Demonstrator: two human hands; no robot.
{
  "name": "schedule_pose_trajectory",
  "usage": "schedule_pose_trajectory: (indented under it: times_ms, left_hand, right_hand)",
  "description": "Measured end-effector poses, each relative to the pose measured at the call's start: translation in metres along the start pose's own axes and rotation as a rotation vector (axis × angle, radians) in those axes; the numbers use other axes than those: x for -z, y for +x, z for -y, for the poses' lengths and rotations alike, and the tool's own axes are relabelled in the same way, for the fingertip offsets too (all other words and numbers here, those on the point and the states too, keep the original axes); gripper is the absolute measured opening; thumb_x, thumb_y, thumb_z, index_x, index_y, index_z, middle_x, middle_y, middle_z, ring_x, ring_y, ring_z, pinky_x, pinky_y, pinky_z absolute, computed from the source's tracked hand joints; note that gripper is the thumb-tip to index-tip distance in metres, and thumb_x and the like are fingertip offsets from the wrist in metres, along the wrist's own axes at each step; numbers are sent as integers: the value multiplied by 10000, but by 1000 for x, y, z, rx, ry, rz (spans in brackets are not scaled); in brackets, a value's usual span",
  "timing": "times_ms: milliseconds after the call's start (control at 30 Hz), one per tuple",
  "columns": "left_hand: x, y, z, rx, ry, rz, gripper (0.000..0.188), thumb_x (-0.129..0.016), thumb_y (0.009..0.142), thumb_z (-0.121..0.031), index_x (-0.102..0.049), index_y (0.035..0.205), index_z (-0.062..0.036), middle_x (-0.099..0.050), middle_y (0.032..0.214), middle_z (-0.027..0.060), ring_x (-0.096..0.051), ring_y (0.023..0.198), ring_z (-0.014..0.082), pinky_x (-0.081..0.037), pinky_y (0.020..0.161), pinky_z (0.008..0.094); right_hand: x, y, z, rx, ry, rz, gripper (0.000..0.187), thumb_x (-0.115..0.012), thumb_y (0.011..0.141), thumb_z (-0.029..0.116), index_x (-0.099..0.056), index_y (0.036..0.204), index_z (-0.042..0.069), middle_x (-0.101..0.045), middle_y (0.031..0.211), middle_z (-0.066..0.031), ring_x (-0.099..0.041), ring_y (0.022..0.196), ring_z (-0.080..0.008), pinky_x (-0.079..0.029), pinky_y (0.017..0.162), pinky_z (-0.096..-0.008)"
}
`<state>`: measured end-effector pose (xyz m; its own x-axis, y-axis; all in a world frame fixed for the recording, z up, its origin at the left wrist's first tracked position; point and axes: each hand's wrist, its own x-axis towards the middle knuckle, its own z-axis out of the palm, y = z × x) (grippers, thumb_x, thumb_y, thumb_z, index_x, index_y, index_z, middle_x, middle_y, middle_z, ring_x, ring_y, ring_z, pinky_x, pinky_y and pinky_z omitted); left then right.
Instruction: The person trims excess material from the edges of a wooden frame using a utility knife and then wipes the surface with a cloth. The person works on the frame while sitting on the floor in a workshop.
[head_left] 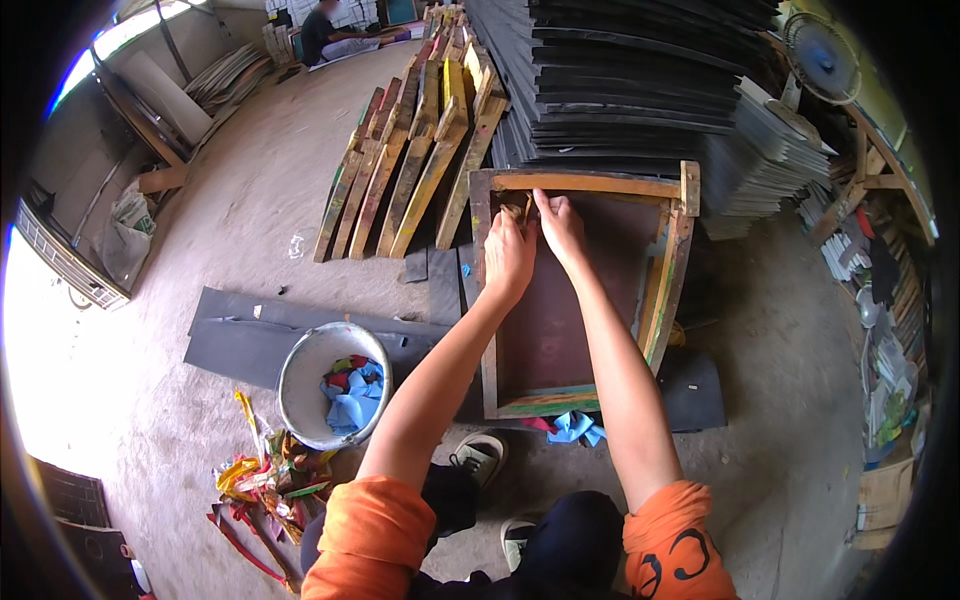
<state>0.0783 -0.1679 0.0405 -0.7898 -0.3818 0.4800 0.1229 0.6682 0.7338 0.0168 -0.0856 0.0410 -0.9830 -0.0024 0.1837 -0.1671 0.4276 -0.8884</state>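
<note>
A wooden screen-printing frame (664,300) with a dark reddish-brown mesh lies in front of me, its bars stained with paint. Both my hands reach over it to the far left inner corner. My left hand (510,250) is closed around a crumpled brown strip (516,212), which looks like old tape. Close beside it, my right hand (560,228) is closed, with its thumb and fingers pinched at the strip's edge by the far bar. My fingers partly hide the strip and the corner.
Left of the frame stands a white bucket (284,385) holding blue and red scraps (352,400). Torn tape strips (270,480) lie in a heap beside it. Further off are stacked wooden frames (400,170), tall piles of black sheets (630,80), a fan (822,58) and a seated person (325,38).
</note>
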Motion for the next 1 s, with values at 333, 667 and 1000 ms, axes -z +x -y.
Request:
schedule_pose_trajectory:
  times_ms: [333, 667, 1000]
  left_hand:
    - [47, -16, 60, 95, -255, -80, 249, -451, 869, -55, -449, 1116, -30, -607, 933, 148, -584, 840, 244, -442, 746, 329]
    - [63, 13, 55, 245, -1082, -246, 381, -471, 819, -112, -379, 1176, -15, -469, 1083, 90, -470, 956, 166, -371, 864, 276]
    - [58, 74, 79, 7, -458, 104, 404, -501, 890, -352, -475, 1154, -47, -566, 1013, 96, -527, 989, 165, -397, 856, 289]
  right_hand:
    - [-27, -21, 28, 25, -226, 86, 580, -566, 803, 433, -425, 1072, -61, -511, 1063, -304, -506, 1002, -418, -419, 839, -441]
    - [-50, -1, 17, -61, -83, -317, 379, -618, 790, 239, -447, 988, -35, -578, 910, -257, -581, 853, -401, -461, 751, -449]
    - [-48, -9, 39, -343, 339, -27, 199, -454, 847, 115, -355, 980, 4, -567, 780, -169, -615, 596, -210, -453, 411, -304]
